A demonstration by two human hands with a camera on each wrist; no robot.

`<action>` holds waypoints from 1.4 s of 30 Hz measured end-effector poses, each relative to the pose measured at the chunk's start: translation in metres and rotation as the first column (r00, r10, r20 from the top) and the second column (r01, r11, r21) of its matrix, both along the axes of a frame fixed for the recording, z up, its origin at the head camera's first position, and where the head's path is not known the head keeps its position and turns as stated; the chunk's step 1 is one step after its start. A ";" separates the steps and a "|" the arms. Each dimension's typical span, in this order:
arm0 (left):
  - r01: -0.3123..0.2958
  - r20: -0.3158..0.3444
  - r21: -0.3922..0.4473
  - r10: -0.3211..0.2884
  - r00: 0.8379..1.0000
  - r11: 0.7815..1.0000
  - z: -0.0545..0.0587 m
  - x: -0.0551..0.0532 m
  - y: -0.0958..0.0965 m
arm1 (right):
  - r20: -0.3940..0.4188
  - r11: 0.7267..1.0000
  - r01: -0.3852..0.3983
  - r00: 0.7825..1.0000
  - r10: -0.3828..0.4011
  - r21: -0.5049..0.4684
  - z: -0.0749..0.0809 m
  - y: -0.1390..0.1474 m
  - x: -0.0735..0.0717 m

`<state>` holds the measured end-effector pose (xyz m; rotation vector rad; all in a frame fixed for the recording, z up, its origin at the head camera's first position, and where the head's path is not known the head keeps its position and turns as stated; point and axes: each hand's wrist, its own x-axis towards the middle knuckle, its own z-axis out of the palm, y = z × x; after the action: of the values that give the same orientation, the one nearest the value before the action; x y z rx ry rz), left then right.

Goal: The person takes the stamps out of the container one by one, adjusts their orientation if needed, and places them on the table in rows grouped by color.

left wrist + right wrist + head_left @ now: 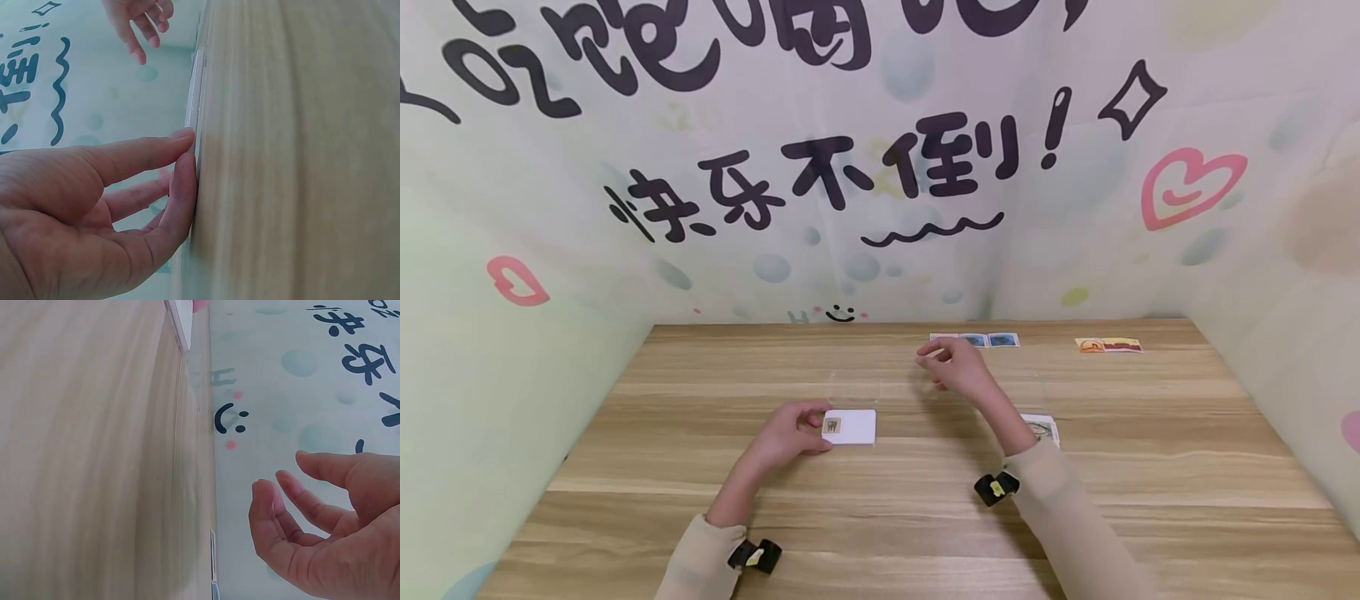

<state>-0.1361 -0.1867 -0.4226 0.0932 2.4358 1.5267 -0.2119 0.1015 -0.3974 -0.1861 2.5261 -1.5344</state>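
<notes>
White card, with a small tan stamp at its left end, could, we judge, skid or turn on the table if the grip at that one end slackened, since nothing steadies its right end. A fingertip sliding inward could also rub the stamp, which sits right beside the fingers; whether it is stuck down we cannot tell. A low sweep of the right forearm might drag the green-printed stamp, partly hidden behind it. Our left hand pinches the card by its left corners, so the card lies just to the right of that hand. Just beyond the card's far edge we make out a faint clear sheet, easily nudged because it hardly shows. Our right hand hangs farther off and to the right, apart from the card, its fingers loosely curved around nothing. Past it, near the table's back edge, lie blue stamps and, farther right, orange-and-yellow stamps.
</notes>
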 end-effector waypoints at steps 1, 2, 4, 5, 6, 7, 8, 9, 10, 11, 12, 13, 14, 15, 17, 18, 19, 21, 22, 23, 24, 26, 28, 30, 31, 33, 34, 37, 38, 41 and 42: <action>-0.001 -0.001 0.004 0.001 1.000 1.000 0.001 0.000 0.000 | -0.001 1.000 -0.001 1.000 0.001 -0.002 0.000 0.000 0.001; 0.003 -0.003 0.003 -0.003 1.000 1.000 0.001 0.000 0.000 | 0.000 1.000 0.000 1.000 0.000 -0.003 0.000 -0.001 0.001; 0.007 -0.004 0.005 -0.007 1.000 1.000 0.001 0.001 0.000 | 0.005 1.000 0.003 1.000 -0.003 -0.006 0.000 -0.002 0.003; 0.002 0.001 0.008 -0.002 1.000 1.000 0.001 0.001 0.000 | 0.005 1.000 0.004 1.000 -0.004 -0.005 0.000 -0.002 0.003; 0.005 -0.001 0.004 -0.005 1.000 1.000 0.001 0.001 0.000 | 0.007 1.000 0.005 1.000 -0.005 -0.005 0.000 -0.002 0.004; 0.001 0.001 0.005 -0.001 1.000 1.000 0.001 0.001 0.001 | 0.010 1.000 0.008 1.000 -0.008 -0.006 0.000 -0.003 0.004; 0.001 0.000 0.003 -0.001 1.000 1.000 0.001 0.001 0.001 | 0.013 1.000 0.010 1.000 -0.010 -0.005 -0.001 -0.003 0.005; 0.001 -0.001 0.002 -0.001 1.000 1.000 0.001 0.001 0.000 | 0.012 1.000 0.009 1.000 -0.009 -0.004 -0.001 -0.004 0.005; 0.002 -0.003 -0.001 -0.002 1.000 1.000 0.001 0.001 0.000 | 0.015 1.000 0.010 1.000 -0.010 -0.003 -0.001 -0.004 0.006; 0.002 -0.004 -0.003 -0.002 1.000 1.000 0.001 0.001 0.001 | 0.017 1.000 0.013 1.000 -0.013 -0.003 -0.001 -0.005 0.006; 0.005 -0.007 -0.003 -0.005 1.000 1.000 0.001 0.001 0.000 | 0.017 1.000 0.013 1.000 -0.012 -0.004 -0.001 -0.005 0.007; 0.004 -0.010 -0.002 -0.004 1.000 1.000 0.001 0.000 0.000 | 0.019 1.000 0.015 1.000 -0.015 -0.006 -0.001 -0.006 0.007; 0.008 -0.014 -0.004 -0.008 1.000 1.000 0.001 0.000 0.000 | 0.020 1.000 0.013 1.000 -0.013 -0.008 -0.001 -0.006 0.008; 0.011 -0.016 -0.006 -0.011 1.000 1.000 0.001 0.000 0.000 | 0.020 1.000 0.012 1.000 -0.012 -0.012 0.000 -0.006 0.008; 0.008 -0.020 -0.010 -0.008 1.000 1.000 0.002 0.000 0.001 | 0.024 1.000 0.011 1.000 -0.011 -0.019 0.000 -0.007 0.009; 0.008 -0.023 -0.015 -0.008 1.000 1.000 0.002 0.000 0.001 | 0.024 1.000 0.009 1.000 -0.009 -0.024 0.000 -0.007 0.009; 0.008 -0.025 -0.020 -0.008 1.000 1.000 0.002 0.000 0.001 | 0.027 1.000 0.011 1.000 -0.010 -0.027 0.000 -0.007 0.010; 0.006 -0.025 -0.026 -0.007 1.000 1.000 0.002 0.000 0.001 | 0.027 1.000 0.008 1.000 -0.007 -0.027 0.000 -0.008 0.010; 0.004 -0.025 -0.028 -0.005 1.000 1.000 0.002 0.000 0.001 | 0.027 1.000 0.008 1.000 -0.007 -0.025 0.000 -0.008 0.010; 0.005 -0.025 -0.026 -0.006 1.000 1.000 0.002 0.000 0.001 | 0.027 1.000 0.007 1.000 -0.006 -0.026 0.000 -0.008 0.010; 0.005 -0.025 -0.025 -0.006 1.000 1.000 0.002 0.000 0.001 | 0.026 1.000 0.006 1.000 -0.006 -0.027 -0.001 -0.009 0.011; 0.007 -0.026 -0.023 -0.008 1.000 1.000 0.002 0.000 0.001 | 0.024 1.000 0.007 1.000 -0.007 -0.025 -0.002 -0.010 0.011; 0.006 -0.024 -0.025 -0.007 1.000 1.000 0.001 0.000 0.001 | 0.022 1.000 0.008 1.000 -0.007 -0.026 -0.002 -0.011 0.012; 0.001 -0.019 -0.021 -0.001 1.000 1.000 0.001 0.000 0.001 | 0.021 1.000 0.011 1.000 -0.010 -0.028 -0.002 -0.012 0.012; 0.000 -0.017 -0.021 0.000 1.000 1.000 0.001 0.000 0.001 | 0.021 1.000 0.012 1.000 -0.011 -0.028 -0.002 -0.012 0.013; -0.004 -0.016 -0.022 0.003 1.000 1.000 0.000 0.000 0.001 | 0.022 1.000 0.011 1.000 -0.010 -0.030 -0.001 -0.013 0.014; -0.008 -0.016 -0.023 0.007 1.000 1.000 0.000 -0.001 0.001 | 0.023 0.999 0.011 1.000 -0.010 -0.031 -0.001 -0.014 0.014; -0.008 -0.017 -0.029 0.008 1.000 1.000 0.000 -0.001 0.001 | 0.026 0.999 0.009 1.000 -0.008 -0.034 0.001 -0.015 0.015; -0.011 -0.017 -0.031 0.010 1.000 0.999 -0.001 -0.001 0.000 | 0.026 0.999 0.008 1.000 -0.007 -0.035 0.001 -0.016 0.016; -0.012 -0.009 -0.024 0.012 1.000 1.000 -0.002 -0.001 0.000 | 0.030 0.999 0.008 1.000 -0.007 -0.037 0.001 -0.017 0.017; -0.007 -0.011 -0.023 0.007 1.000 1.000 -0.002 -0.001 0.000 | 0.033 0.999 0.009 0.999 -0.007 -0.037 0.002 -0.018 0.017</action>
<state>-0.1367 -0.1867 -0.4243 0.0885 2.4635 1.5047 -0.1952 0.0838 -0.3958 -0.1544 2.4773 -1.5749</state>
